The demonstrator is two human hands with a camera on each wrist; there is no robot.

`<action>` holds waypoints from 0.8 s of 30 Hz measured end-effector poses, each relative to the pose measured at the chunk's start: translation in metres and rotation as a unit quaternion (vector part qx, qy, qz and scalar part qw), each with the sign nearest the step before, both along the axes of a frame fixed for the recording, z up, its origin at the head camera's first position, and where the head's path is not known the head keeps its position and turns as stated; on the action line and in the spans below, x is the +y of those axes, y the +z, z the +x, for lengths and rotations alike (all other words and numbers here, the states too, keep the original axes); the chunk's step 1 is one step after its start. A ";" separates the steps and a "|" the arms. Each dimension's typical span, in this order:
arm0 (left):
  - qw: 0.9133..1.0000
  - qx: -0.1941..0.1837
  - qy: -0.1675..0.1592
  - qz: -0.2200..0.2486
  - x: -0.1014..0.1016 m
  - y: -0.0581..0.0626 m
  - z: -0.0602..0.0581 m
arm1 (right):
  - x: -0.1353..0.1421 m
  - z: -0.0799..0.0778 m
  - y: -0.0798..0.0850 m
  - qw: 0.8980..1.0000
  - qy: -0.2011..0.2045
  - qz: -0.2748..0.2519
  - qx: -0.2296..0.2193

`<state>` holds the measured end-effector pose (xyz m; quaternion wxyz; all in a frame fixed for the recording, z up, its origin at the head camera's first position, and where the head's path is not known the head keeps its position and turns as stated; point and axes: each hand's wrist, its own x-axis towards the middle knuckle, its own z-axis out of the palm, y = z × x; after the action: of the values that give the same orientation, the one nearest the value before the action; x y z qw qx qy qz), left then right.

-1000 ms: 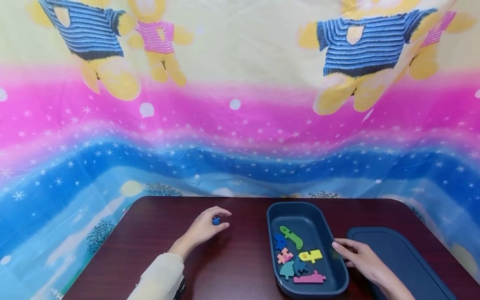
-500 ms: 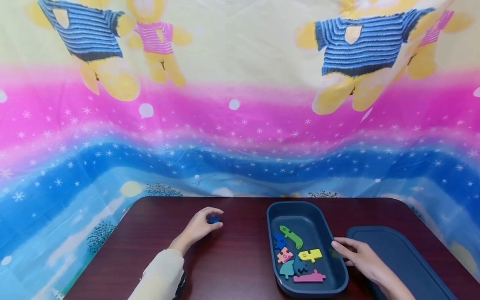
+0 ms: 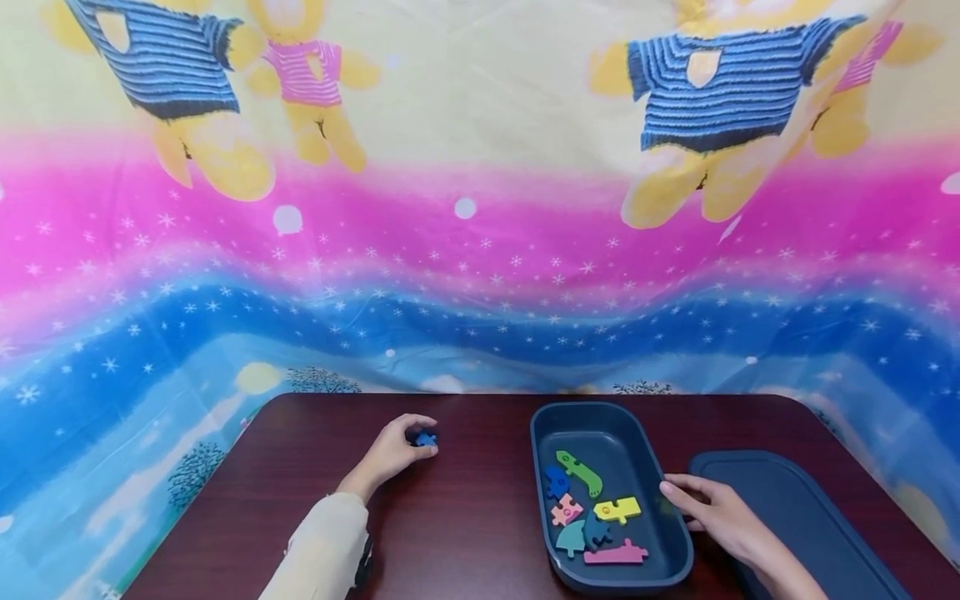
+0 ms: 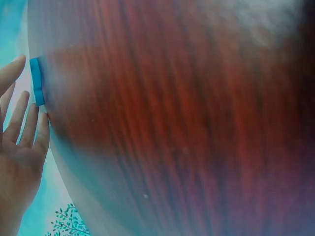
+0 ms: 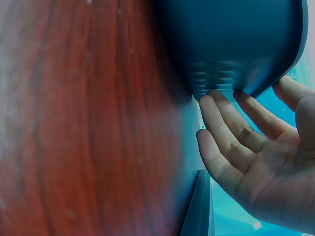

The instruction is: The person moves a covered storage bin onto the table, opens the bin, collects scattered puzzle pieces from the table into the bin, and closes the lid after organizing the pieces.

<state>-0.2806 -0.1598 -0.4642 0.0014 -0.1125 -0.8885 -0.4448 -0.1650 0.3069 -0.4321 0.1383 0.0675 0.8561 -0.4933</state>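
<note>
A small blue jigsaw piece (image 3: 426, 439) lies on the table at the left. My left hand (image 3: 393, 450) is around it, thumb and fingers spread apart on either side. In the left wrist view this blue piece (image 4: 37, 81) appears edge-on beside the fingertips; whether they touch it I cannot tell. My right hand (image 3: 723, 512) touches the right side of a dark blue-grey box (image 3: 537, 454). In the right wrist view its nearly straight fingers (image 5: 229, 135) meet the outer wall, the thumb near the rim. Several coloured jigsaw pieces, including a green one (image 3: 579, 473) and a yellow one (image 3: 618, 510), lie inside the box.
A flat dark blue-grey lid (image 3: 787, 508) lies on the table right of the box, partly behind the right forearm. The brown wooden table (image 3: 465, 500) ends at a rounded back edge. Behind it hangs a printed curtain (image 3: 450, 275) with bears.
My left hand has drawn back a little to the left, its fingertips now closer to the blue piece. The right hand and the box have stayed in place.
</note>
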 end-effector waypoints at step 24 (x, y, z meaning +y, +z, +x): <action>0.998 0.004 -0.031 -0.054 -0.003 0.000 -0.002 | 0.002 -0.001 0.000 1.000 0.001 0.009 -0.009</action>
<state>-0.2827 -0.1625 -0.4645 -0.0148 -0.1419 -0.9073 -0.3955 -0.1663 0.3086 -0.4317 0.1455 0.0722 0.8593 -0.4850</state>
